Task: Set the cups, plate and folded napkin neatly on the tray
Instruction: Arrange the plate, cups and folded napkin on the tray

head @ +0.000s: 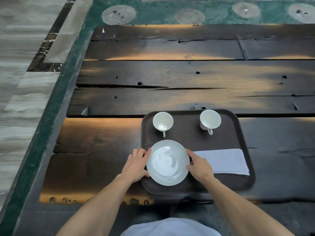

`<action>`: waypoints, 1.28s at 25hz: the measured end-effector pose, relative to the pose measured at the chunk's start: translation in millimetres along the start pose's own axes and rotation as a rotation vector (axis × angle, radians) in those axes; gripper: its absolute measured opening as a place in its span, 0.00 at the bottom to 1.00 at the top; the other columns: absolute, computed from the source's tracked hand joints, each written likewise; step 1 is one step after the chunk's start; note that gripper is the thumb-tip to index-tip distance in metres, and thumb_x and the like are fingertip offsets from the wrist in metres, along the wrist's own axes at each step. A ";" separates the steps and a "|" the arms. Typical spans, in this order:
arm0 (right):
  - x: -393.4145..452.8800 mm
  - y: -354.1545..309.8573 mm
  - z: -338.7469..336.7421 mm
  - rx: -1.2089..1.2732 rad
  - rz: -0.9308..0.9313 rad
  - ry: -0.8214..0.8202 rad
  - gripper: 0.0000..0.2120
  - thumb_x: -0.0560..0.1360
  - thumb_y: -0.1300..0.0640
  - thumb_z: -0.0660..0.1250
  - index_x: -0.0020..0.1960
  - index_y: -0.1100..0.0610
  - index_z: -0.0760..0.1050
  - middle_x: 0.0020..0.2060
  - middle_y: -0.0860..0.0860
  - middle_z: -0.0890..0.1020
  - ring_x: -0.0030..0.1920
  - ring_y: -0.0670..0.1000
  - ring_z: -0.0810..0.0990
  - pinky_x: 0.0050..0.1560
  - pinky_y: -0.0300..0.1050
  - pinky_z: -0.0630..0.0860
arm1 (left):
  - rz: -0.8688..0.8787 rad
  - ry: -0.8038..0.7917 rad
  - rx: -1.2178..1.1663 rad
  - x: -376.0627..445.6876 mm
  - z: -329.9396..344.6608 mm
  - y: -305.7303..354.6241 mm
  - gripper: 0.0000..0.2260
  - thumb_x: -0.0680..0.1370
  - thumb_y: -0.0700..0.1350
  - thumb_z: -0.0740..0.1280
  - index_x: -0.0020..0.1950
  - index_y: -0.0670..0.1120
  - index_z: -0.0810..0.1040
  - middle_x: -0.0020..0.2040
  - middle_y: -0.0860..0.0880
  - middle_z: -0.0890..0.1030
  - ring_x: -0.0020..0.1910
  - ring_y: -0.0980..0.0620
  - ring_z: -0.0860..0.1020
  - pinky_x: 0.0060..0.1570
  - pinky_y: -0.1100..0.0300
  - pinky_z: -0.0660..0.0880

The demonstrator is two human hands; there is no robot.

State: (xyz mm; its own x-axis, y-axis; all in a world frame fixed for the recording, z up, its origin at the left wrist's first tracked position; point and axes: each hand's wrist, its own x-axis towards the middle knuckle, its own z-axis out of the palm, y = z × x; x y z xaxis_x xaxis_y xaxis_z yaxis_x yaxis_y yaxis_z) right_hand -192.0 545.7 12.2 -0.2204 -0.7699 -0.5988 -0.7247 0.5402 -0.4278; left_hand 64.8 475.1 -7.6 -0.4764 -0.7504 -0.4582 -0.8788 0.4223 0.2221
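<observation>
Tray (230, 133) on counter (170, 74), near edge. Plate (167, 162) at tray's near-left; left hand (136, 165) and right hand (200, 166) pinching its opposite rims, fingers curled. Two cups (162, 122) (210, 119) upright along tray's far side, well apart. Napkin (223, 161) flat at tray's near-right, beside plate.
</observation>
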 end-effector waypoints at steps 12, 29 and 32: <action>-1.4 -1.3 -1.7 -0.026 0.010 -0.005 0.34 0.72 0.59 0.60 0.73 0.35 0.57 0.40 0.49 0.79 0.43 0.52 0.79 0.45 0.49 0.80 | -0.044 -0.016 -0.076 -2.8 4.7 -0.1 0.46 0.71 0.52 0.73 0.79 0.53 0.45 0.67 0.49 0.66 0.65 0.47 0.57 0.65 0.51 0.63; -2.5 -4.1 2.4 -0.052 0.006 -0.010 0.34 0.71 0.58 0.59 0.73 0.35 0.57 0.37 0.46 0.78 0.41 0.51 0.78 0.43 0.49 0.80 | -0.069 -0.023 -0.115 -5.8 4.9 -1.4 0.46 0.70 0.53 0.74 0.78 0.55 0.46 0.69 0.50 0.65 0.67 0.47 0.59 0.64 0.48 0.67; -4.4 -6.9 1.9 -0.063 0.005 -0.005 0.33 0.70 0.59 0.59 0.71 0.36 0.59 0.37 0.45 0.77 0.42 0.51 0.79 0.42 0.49 0.80 | -0.063 -0.013 -0.117 -7.8 5.9 -1.7 0.46 0.69 0.54 0.73 0.78 0.55 0.47 0.68 0.51 0.65 0.66 0.48 0.60 0.62 0.50 0.69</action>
State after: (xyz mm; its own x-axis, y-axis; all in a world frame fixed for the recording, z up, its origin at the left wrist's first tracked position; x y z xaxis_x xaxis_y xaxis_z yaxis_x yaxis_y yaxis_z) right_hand -184.8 546.0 16.5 -0.2212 -0.7656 -0.6041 -0.7630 0.5216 -0.3817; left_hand 70.2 483.3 -9.5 -0.4205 -0.7665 -0.4854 -0.9044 0.3117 0.2913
